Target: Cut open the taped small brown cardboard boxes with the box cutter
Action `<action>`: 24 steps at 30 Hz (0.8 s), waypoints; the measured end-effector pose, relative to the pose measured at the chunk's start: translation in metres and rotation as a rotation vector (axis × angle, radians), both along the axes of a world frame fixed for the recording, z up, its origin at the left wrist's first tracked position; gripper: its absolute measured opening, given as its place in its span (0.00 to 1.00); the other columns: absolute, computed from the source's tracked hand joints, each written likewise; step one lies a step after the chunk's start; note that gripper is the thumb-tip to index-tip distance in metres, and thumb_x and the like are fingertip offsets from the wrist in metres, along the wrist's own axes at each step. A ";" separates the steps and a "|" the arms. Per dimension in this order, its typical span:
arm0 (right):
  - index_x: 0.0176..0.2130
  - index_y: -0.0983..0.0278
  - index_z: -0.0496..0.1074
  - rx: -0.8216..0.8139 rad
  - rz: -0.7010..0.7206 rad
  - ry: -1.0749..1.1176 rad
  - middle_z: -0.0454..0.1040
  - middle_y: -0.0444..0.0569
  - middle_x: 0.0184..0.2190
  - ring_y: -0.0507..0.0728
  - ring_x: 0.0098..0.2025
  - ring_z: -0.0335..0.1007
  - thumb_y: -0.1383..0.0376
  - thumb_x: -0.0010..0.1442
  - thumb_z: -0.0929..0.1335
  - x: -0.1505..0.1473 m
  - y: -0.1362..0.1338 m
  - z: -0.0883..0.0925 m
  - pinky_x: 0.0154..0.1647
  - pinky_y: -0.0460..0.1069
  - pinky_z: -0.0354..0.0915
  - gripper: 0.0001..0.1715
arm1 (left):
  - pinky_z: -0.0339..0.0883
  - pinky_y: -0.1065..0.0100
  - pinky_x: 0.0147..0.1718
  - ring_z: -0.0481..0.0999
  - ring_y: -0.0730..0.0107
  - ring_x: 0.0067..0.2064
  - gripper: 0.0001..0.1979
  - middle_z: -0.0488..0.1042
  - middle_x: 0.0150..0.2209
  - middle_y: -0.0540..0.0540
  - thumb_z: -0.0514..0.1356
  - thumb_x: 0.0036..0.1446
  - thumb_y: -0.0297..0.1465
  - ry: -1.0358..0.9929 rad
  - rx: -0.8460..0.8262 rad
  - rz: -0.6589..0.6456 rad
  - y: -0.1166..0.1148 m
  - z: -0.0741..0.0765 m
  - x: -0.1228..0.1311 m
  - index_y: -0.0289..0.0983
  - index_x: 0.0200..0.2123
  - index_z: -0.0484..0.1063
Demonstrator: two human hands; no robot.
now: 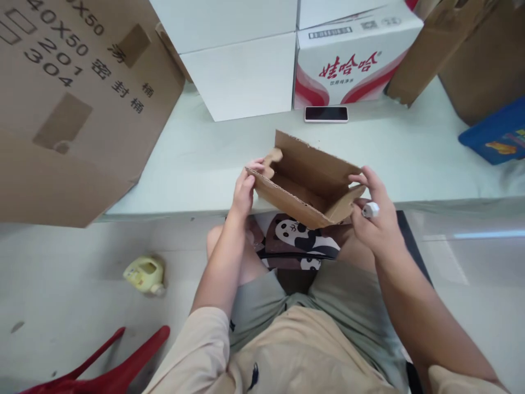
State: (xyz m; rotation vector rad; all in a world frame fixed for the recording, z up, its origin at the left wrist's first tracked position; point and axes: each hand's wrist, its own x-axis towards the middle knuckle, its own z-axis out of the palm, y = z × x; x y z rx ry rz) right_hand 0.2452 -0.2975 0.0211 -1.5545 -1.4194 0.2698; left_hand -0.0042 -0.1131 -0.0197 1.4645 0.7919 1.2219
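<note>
A small brown cardboard box [287, 200] is tilted at the table's front edge, its top open and its long flaps raised. My left hand [245, 191] grips its left end, thumb on the near wall and fingers behind. At the right end, my right hand [375, 213] pinches the box's corner and end flap with thumb and fingers. A white capped object, like a marker [371, 209], sticks out between the fingers of that same hand. Inside, the box shows bare brown cardboard.
Large cartons stand at the left [82, 109] and back, beside a red-and-white box [348, 65]. A phone [326, 114] lies on the pale table [197, 164]. A blue package [498, 134] is at right. On the floor are a yellow jug [144, 273] and a red object [123, 361].
</note>
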 end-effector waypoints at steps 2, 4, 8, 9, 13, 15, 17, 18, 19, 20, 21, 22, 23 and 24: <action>0.70 0.54 0.60 0.023 0.008 -0.023 0.69 0.57 0.65 0.67 0.61 0.72 0.61 0.62 0.68 0.005 0.003 -0.003 0.54 0.62 0.75 0.39 | 0.69 0.53 0.60 0.74 0.49 0.64 0.29 0.77 0.58 0.41 0.61 0.52 0.64 0.016 -0.015 0.000 -0.006 0.003 0.002 0.44 0.36 0.79; 0.69 0.55 0.63 0.051 0.024 -0.040 0.67 0.56 0.68 0.67 0.65 0.69 0.59 0.65 0.67 0.009 0.006 -0.007 0.61 0.64 0.72 0.35 | 0.70 0.55 0.59 0.76 0.51 0.61 0.28 0.78 0.56 0.41 0.62 0.53 0.62 0.034 -0.013 0.015 -0.009 0.007 0.004 0.43 0.36 0.80; 0.61 0.56 0.73 0.039 0.063 -0.050 0.72 0.55 0.65 0.66 0.66 0.70 0.55 0.70 0.63 0.014 0.016 -0.017 0.66 0.65 0.68 0.25 | 0.72 0.58 0.54 0.80 0.57 0.50 0.29 0.82 0.47 0.41 0.63 0.55 0.60 0.090 -0.033 0.056 -0.013 0.022 0.014 0.42 0.45 0.81; 0.57 0.57 0.76 0.034 0.063 -0.037 0.75 0.55 0.62 0.65 0.64 0.73 0.54 0.70 0.62 0.014 0.019 -0.020 0.65 0.65 0.69 0.23 | 0.72 0.59 0.52 0.81 0.58 0.48 0.29 0.82 0.44 0.41 0.63 0.56 0.59 0.110 -0.030 0.078 -0.013 0.026 0.017 0.42 0.45 0.81; 0.47 0.58 0.80 0.094 0.031 0.025 0.80 0.56 0.53 0.64 0.57 0.78 0.53 0.71 0.61 0.012 0.032 -0.029 0.60 0.64 0.72 0.21 | 0.72 0.60 0.53 0.80 0.60 0.48 0.27 0.82 0.45 0.43 0.62 0.57 0.59 0.162 0.083 0.154 -0.006 0.035 0.032 0.42 0.43 0.79; 0.47 0.57 0.79 0.138 0.030 0.028 0.80 0.56 0.52 0.64 0.55 0.78 0.55 0.71 0.61 0.010 0.035 -0.032 0.58 0.65 0.73 0.20 | 0.71 0.59 0.58 0.80 0.59 0.53 0.28 0.81 0.51 0.42 0.65 0.55 0.58 0.169 0.144 0.159 0.001 0.032 0.037 0.43 0.47 0.77; 0.46 0.57 0.79 0.164 0.050 0.015 0.80 0.55 0.50 0.64 0.54 0.78 0.57 0.70 0.62 0.008 0.033 -0.034 0.57 0.64 0.73 0.17 | 0.70 0.56 0.60 0.79 0.57 0.56 0.28 0.80 0.53 0.41 0.68 0.53 0.55 0.182 0.162 0.162 0.008 0.027 0.039 0.43 0.48 0.77; 0.46 0.57 0.79 0.175 0.053 0.007 0.79 0.55 0.51 0.64 0.54 0.78 0.58 0.69 0.63 0.007 0.031 -0.035 0.56 0.64 0.73 0.16 | 0.70 0.54 0.61 0.79 0.56 0.56 0.25 0.81 0.52 0.40 0.68 0.53 0.53 0.191 0.160 0.165 0.010 0.024 0.040 0.42 0.46 0.78; 0.45 0.57 0.79 0.186 0.035 0.003 0.78 0.54 0.51 0.63 0.51 0.78 0.59 0.68 0.64 0.007 0.029 -0.036 0.54 0.62 0.74 0.14 | 0.70 0.53 0.60 0.79 0.55 0.55 0.21 0.81 0.50 0.40 0.68 0.54 0.51 0.197 0.157 0.170 0.011 0.021 0.040 0.42 0.43 0.80; 0.44 0.56 0.78 0.205 -0.010 0.010 0.77 0.54 0.53 0.61 0.46 0.78 0.59 0.67 0.66 0.007 0.027 -0.038 0.49 0.61 0.74 0.12 | 0.70 0.53 0.60 0.80 0.55 0.54 0.18 0.81 0.49 0.40 0.67 0.56 0.49 0.196 0.156 0.178 0.011 0.019 0.040 0.42 0.39 0.80; 0.45 0.56 0.78 0.232 -0.080 0.031 0.75 0.54 0.55 0.58 0.39 0.77 0.59 0.66 0.67 0.008 0.025 -0.040 0.44 0.59 0.75 0.11 | 0.71 0.52 0.60 0.80 0.55 0.54 0.15 0.81 0.48 0.41 0.66 0.57 0.47 0.190 0.156 0.185 0.010 0.018 0.040 0.42 0.36 0.81; 0.46 0.56 0.77 0.255 -0.157 0.070 0.73 0.54 0.57 0.55 0.33 0.74 0.58 0.66 0.68 0.009 0.025 -0.041 0.37 0.56 0.73 0.11 | 0.71 0.51 0.60 0.80 0.55 0.53 0.13 0.81 0.47 0.41 0.66 0.58 0.46 0.182 0.156 0.192 0.009 0.017 0.039 0.42 0.34 0.81; 0.48 0.56 0.75 0.271 -0.223 0.127 0.73 0.54 0.58 0.52 0.28 0.70 0.57 0.65 0.68 0.011 0.026 -0.042 0.31 0.54 0.71 0.12 | 0.71 0.51 0.59 0.80 0.55 0.53 0.12 0.81 0.47 0.41 0.66 0.58 0.44 0.173 0.154 0.199 0.008 0.016 0.040 0.42 0.32 0.81; 0.49 0.56 0.74 0.269 -0.259 0.196 0.74 0.54 0.56 0.50 0.24 0.65 0.56 0.66 0.67 0.013 0.029 -0.042 0.27 0.53 0.68 0.14 | 0.71 0.51 0.59 0.80 0.55 0.53 0.11 0.81 0.47 0.41 0.65 0.58 0.43 0.167 0.151 0.205 0.006 0.016 0.040 0.42 0.32 0.81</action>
